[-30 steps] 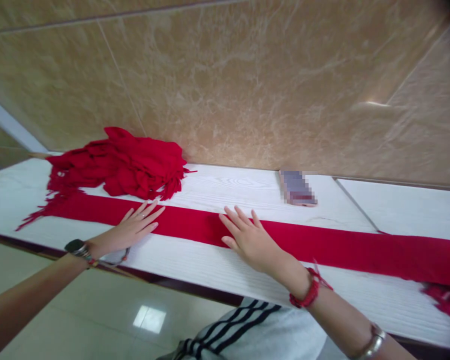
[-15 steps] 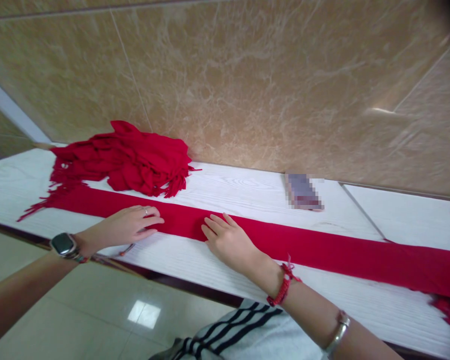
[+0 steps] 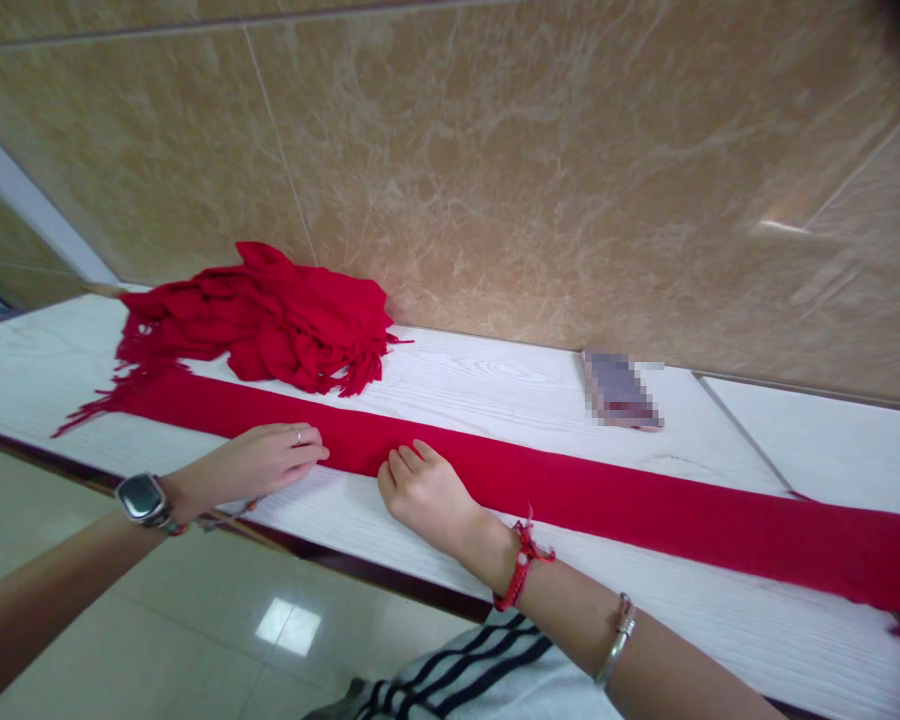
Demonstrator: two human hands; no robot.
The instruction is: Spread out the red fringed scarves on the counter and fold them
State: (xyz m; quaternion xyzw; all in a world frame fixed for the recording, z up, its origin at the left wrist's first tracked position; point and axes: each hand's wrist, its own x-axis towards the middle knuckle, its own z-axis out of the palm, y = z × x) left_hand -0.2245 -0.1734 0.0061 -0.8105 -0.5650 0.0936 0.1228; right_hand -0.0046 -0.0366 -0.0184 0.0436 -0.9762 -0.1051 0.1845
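Note:
A long red scarf [image 3: 592, 497] lies stretched along the narrow white table, folded into a flat strip with fringe at its left end. My left hand [image 3: 274, 460] is over its near edge left of the middle, thumb and fingers closed on the cloth. A short way to the right, my right hand [image 3: 424, 495] has its fingers curled in on the same near edge. The fingertips of both hands are partly hidden. Behind the strip's left part sits a crumpled heap of red fringed scarves [image 3: 270, 320].
A phone [image 3: 622, 390], blurred out, lies toward the back of the white table [image 3: 480, 375]. Tan marbled wall tiles [image 3: 495, 180] rise directly behind it. The table's front edge runs just below my wrists, with a shiny tiled floor [image 3: 157, 630] beneath.
My right hand has shifted slightly left toward my left hand, and its fingers have curled in. My left hand's fingers have drawn together. The whole view has moved a little.

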